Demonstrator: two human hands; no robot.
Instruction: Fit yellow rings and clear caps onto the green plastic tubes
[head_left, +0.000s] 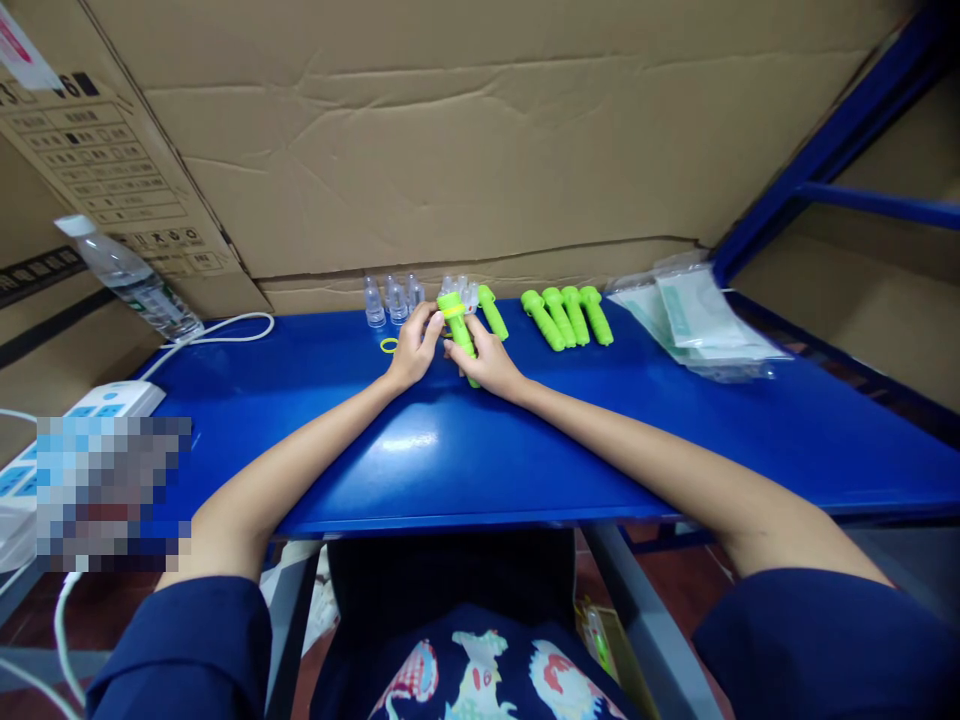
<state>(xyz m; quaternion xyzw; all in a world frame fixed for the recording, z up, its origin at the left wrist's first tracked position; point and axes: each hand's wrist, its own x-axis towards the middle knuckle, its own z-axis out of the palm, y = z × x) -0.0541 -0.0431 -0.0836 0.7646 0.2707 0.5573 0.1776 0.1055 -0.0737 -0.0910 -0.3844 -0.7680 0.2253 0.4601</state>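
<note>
One green torch [463,342], tilted, in both hands over the blue table [420,470]; yellow band [454,311] about its head.
Risk, by judgement: uneven thumb pressure could skew the band or spring it off; a straying left hand [415,348] could knock the loose yellow ring [388,345] or three clear plastic pieces [395,302], all left of the torch. Grip: right hand [491,362] closed round the torch's handle; left half-curled, thumb at the torch's head, pinching or merely touching, cannot tell.
</note>
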